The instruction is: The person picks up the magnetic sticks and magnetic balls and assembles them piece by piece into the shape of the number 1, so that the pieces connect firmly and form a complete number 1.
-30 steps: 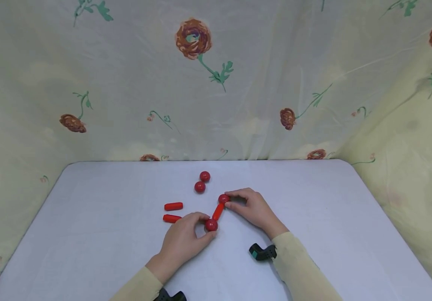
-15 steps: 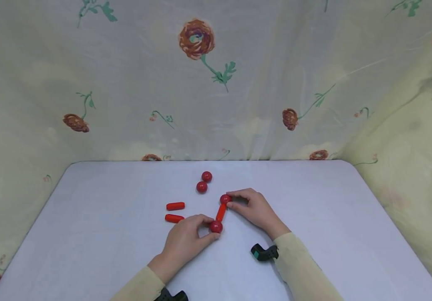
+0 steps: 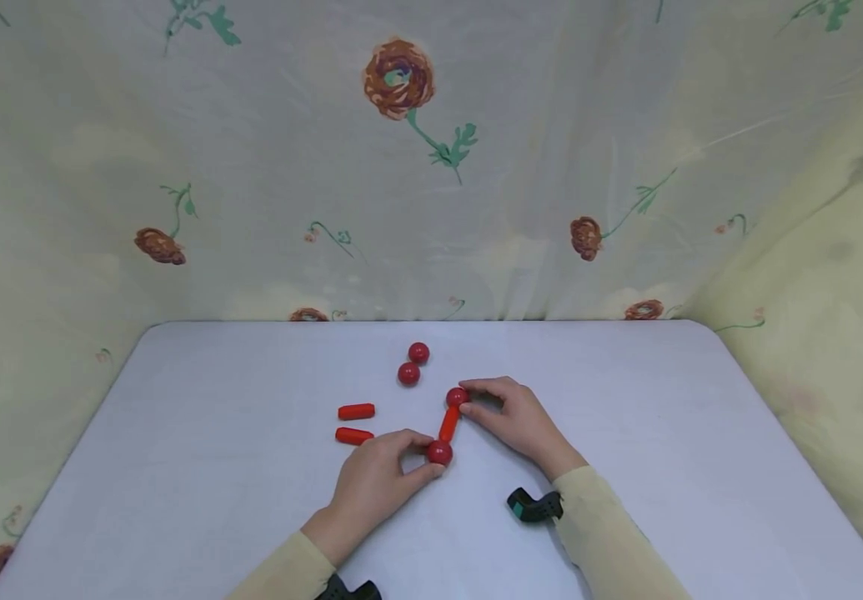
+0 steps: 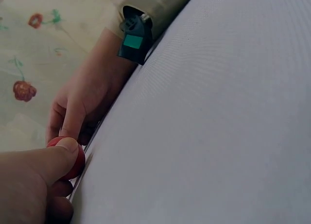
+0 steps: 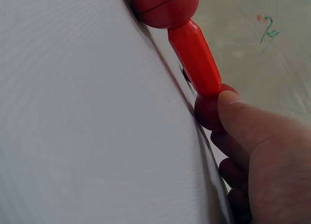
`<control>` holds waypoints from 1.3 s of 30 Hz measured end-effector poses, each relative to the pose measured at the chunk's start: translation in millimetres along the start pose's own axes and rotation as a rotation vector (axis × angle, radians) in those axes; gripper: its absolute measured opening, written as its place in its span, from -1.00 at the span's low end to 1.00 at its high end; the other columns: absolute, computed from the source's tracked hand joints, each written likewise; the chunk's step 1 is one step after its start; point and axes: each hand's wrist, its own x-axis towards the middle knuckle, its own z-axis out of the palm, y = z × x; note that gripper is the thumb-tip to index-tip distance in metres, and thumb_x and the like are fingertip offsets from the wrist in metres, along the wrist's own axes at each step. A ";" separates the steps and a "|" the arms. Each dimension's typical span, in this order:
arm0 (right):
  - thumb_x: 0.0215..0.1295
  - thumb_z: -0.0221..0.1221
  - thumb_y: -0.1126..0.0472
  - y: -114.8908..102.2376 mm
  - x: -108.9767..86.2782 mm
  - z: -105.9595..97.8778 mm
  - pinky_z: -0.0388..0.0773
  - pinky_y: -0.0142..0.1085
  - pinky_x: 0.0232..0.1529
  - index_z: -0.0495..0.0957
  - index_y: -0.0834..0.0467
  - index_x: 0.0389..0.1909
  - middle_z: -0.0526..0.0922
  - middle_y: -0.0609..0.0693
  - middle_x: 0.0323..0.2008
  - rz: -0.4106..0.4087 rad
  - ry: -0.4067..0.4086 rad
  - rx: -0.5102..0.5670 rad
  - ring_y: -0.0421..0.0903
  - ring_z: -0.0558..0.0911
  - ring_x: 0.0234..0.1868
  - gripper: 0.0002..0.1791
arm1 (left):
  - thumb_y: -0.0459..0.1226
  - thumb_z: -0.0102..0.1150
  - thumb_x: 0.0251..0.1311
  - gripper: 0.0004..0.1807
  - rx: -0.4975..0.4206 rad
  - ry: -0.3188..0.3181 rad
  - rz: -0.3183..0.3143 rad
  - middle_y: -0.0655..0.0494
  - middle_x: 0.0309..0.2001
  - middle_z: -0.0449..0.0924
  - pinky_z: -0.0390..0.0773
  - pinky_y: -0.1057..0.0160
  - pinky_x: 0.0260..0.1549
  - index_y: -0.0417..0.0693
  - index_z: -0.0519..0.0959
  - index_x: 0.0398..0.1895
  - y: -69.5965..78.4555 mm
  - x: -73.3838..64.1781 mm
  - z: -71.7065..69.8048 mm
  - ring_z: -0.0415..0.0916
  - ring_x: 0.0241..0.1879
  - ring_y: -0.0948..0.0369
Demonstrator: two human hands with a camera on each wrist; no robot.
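Observation:
A short red rod (image 3: 449, 424) joins two glossy dark-red balls in a dumbbell shape, slanting away from me over the white table. My left hand (image 3: 380, 477) pinches the nearer ball (image 3: 440, 452) between thumb and fingers. The farther ball (image 3: 457, 397) is held by my right hand (image 3: 521, 421), thumb and index finger at its right side. In the right wrist view, the ridged rod (image 5: 197, 59) meets a ball at each end, and my thumb presses the lower ball (image 5: 208, 111). The left wrist view shows my thumb over a red ball (image 4: 77, 158), partly covering it.
Two loose red balls, one (image 3: 408, 373) nearer and one (image 3: 418, 353) behind it, lie close together beyond the hands. To the left are two loose red rods, a farther one (image 3: 357, 412) and a nearer one (image 3: 353, 436). Flowered cloth (image 3: 266, 150) hangs behind the table.
The near ball has shifted slightly right with my left hand, so the joined rod slants a little less. Both hands keep their hold. The whole head view has drifted slightly.

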 end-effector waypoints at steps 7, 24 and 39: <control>0.24 0.32 -0.12 2.1 0.0 -4.2 0.49 -0.09 0.13 0.65 -0.16 0.10 0.64 -0.29 0.00 -0.026 0.007 0.006 -0.18 0.55 0.09 -0.59 | 0.12 0.42 0.06 -0.51 0.010 0.007 0.017 0.40 -0.13 0.66 0.55 0.31 -0.30 0.20 0.67 0.04 2.9 1.7 1.0 0.54 -0.25 0.38; 0.27 0.31 -0.10 2.0 4.2 -2.0 0.43 -0.04 0.19 0.63 -0.12 0.11 0.63 -0.23 0.03 0.042 0.060 0.002 -0.13 0.52 0.15 -0.60 | 0.12 0.44 0.03 -0.51 -0.003 0.006 -0.018 0.38 -0.15 0.67 0.54 0.35 -0.35 0.19 0.66 0.01 1.8 2.6 -5.6 0.50 -0.37 0.42; 0.26 0.32 -0.09 4.0 0.3 -0.6 0.47 -0.09 0.14 0.63 -0.13 0.09 0.62 -0.25 0.01 0.064 0.048 0.019 -0.15 0.53 0.11 -0.61 | -0.24 0.55 -0.03 -0.74 -0.029 0.287 0.042 0.36 -0.27 0.57 0.53 0.18 -0.20 0.13 0.66 -0.28 -42.4 -19.4 -50.2 0.46 -0.20 0.28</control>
